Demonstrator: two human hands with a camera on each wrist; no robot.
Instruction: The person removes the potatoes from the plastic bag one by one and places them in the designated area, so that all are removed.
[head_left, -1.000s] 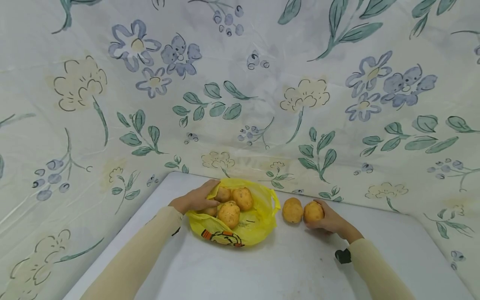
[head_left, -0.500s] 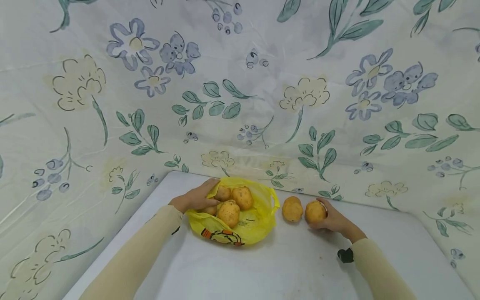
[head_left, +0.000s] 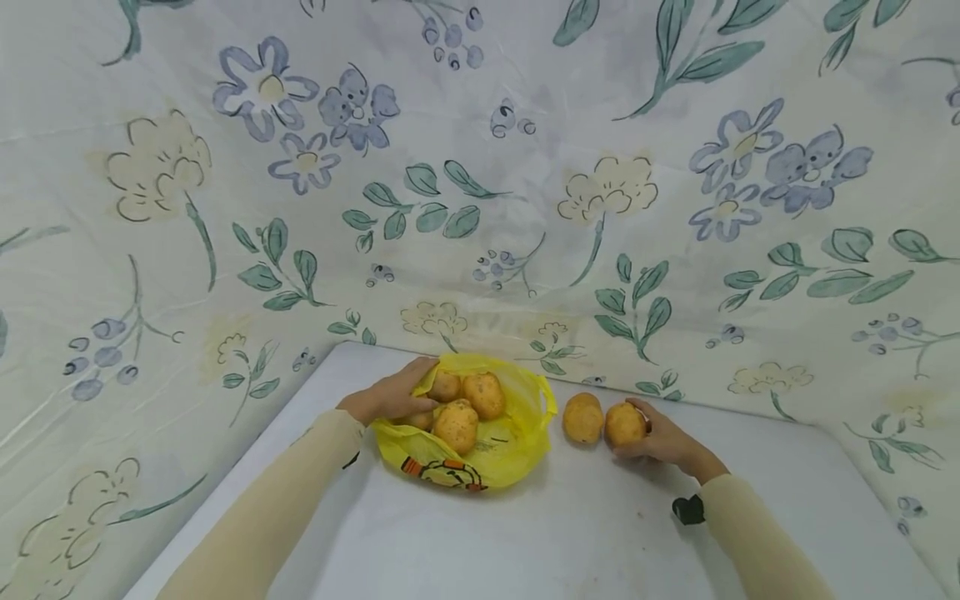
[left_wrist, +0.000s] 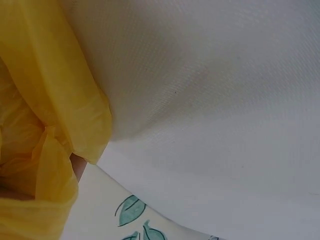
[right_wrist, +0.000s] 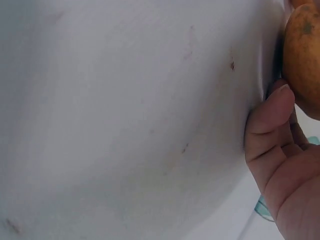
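Note:
A yellow plastic bag (head_left: 517, 467) lies with its mouth wide, several potatoes (head_left: 456, 427) inside it at the left. My left hand (head_left: 393, 395) holds the bag's left rim, thumb over the edge beside the potatoes; the bag film covers nearly all of it in the left wrist view. To the right of the bag, a loose potato (head_left: 582, 418) rests on the table. Close beside it is another potato (head_left: 625, 423), which my right hand (head_left: 660, 437) grips from the right. The right wrist view shows the thumb (right_wrist: 272, 112) low against that potato.
Everything sits on a white table (head_left: 480, 550) with a few small dark specks. Behind and along the sides hangs a floral-printed sheet (head_left: 510, 208), close to the table's back edge. A dark object (head_left: 687, 510) is at the right wrist.
My right hand has shifted its potato slightly right, then back left beside the loose potato. The left hand and the bag have stayed in place.

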